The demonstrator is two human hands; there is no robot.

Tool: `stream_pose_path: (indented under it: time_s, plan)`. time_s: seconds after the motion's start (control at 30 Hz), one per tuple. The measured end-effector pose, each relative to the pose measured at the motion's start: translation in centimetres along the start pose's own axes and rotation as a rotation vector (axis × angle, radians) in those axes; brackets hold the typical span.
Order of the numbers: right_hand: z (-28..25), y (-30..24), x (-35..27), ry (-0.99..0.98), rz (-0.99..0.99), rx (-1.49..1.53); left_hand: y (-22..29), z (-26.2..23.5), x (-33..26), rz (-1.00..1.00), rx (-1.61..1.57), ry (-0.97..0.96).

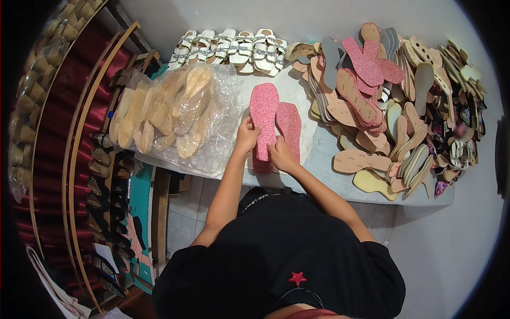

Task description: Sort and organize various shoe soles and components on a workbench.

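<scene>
A pink, patterned shoe insole (265, 103) is held upright in front of me over the table, its rounded end pointing away. My left hand (247, 136) is closed on its left edge, with the thumb lying on its face. Gripping the narrower near end from the right is my right hand (282, 155), also closed. Beside it, a second pink insole (289, 125) lies on the table, partly covered by my right hand. More pink material shows beneath the held insole's near end, but I cannot tell how many pieces are there.
A clear plastic bag (226, 106) of tan sole-shaped pieces (164, 114) lies left. White sandals (241, 50) line the wall side of the table (321, 162). A large heap of loose insoles (361, 159) covers the right. Racks with shoes (101, 170) stand far left.
</scene>
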State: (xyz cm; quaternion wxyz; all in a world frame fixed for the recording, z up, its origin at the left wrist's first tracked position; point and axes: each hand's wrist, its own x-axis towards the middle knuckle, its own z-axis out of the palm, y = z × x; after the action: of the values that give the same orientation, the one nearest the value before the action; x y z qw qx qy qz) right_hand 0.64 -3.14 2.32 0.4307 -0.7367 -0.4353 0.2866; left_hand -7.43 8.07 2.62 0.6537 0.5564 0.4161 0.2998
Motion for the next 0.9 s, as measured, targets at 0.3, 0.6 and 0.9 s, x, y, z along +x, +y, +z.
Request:
stream_pose_path:
  time_s: [0.3,0.6,0.9]
  plan:
    - [0.3,0.1,-0.6,-0.098,-0.059,-0.185,-2.6,-1.0,-0.7,0.097,0.18,0.104]
    - [0.2,-0.7,-1.1,-0.064,-0.052,-0.263,-5.9,-2.4,0.7,0.15,0.347,0.078]
    - [-0.8,1.5,-0.5,-0.149,0.01,-0.337,0.0,1.9,-2.9,0.46,0.991,0.153]
